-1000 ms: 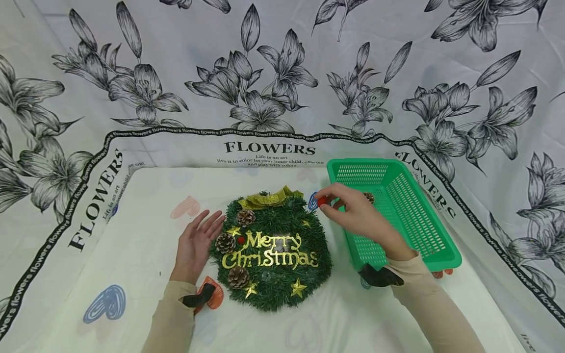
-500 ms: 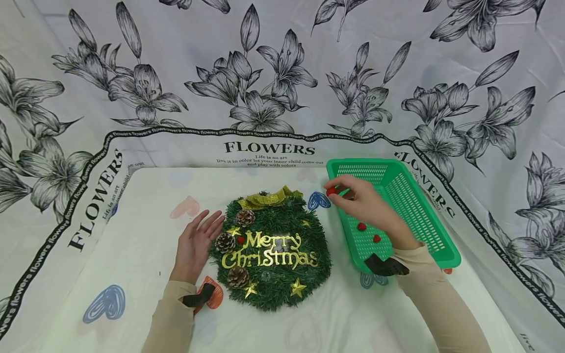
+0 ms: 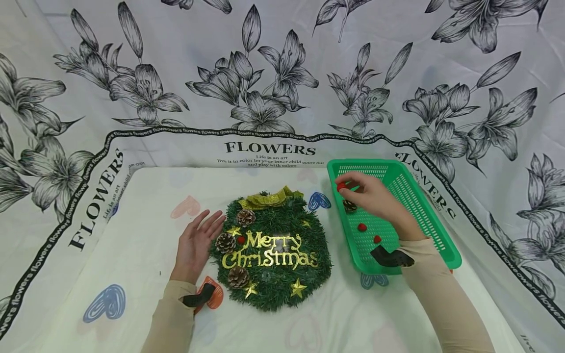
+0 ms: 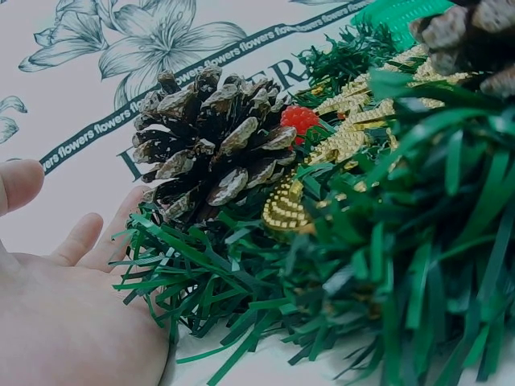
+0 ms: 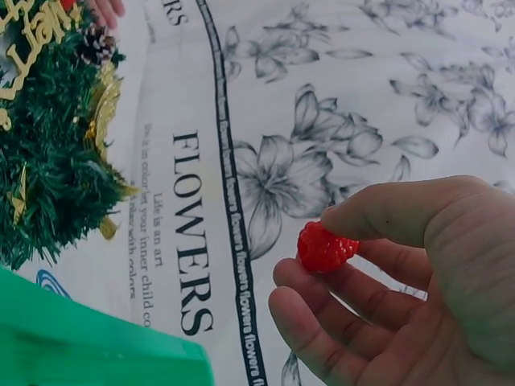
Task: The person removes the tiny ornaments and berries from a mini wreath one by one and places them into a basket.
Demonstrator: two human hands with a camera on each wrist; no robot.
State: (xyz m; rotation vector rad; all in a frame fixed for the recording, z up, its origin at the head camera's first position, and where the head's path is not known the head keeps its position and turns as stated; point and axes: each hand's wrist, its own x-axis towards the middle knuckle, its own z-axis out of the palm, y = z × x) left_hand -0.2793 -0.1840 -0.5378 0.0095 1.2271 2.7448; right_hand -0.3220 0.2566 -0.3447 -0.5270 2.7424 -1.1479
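The right hand (image 3: pixel 375 198) pinches a red berry (image 5: pixel 326 248) between thumb and fingertips, holding it over the far left side of the green basket (image 3: pixel 415 208). The berry is a stubby, knobbly lump, about as broad as it is long, so a long axis is hard to make out; fingers cover part of it, and I cannot tell which way its tip points. The basket's own long axis runs from its far end toward the person, slanting rightward as it comes nearer. On the basket's floor, just under the hand, lies a dark pine cone (image 3: pixel 350 207), partly hidden; nearer the basket's close end are two loose berries (image 3: pixel 369 233), apart from each other. The sleeve and black strap (image 3: pixel 392 257) block some of the basket's near right part, and the right wrist view cuts the basket off to one corner. Left of the basket, well apart from it, lies the wreath (image 3: pixel 282 277), its gold bow (image 3: pixel 265 199) at the far edge and its "Merry Christmas" lettering (image 3: pixel 252 240) reading upright toward the person. On the wreath's side away from the basket, the left hand (image 3: pixel 197 245) grasps nothing, its fingers loosely extended beside the green tinsel.
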